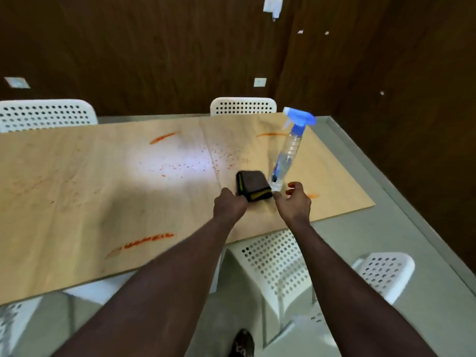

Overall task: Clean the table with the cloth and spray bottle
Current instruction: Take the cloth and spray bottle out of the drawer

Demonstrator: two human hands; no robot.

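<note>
A light wooden table carries orange streaks and a patch of small orange specks. A folded dark brown cloth with a yellow edge lies near the table's right end. Beside it, on its right, stands a clear spray bottle with a blue trigger head. My left hand is at the cloth's near left corner, fingers curled and touching it; a firm grip cannot be told. My right hand hovers with fingers apart just in front of the bottle's base, holding nothing.
White perforated chairs stand around the table: two at the far side, one tucked under the near edge, another at the right. Dark wood panelling rises behind. Grey floor lies to the right.
</note>
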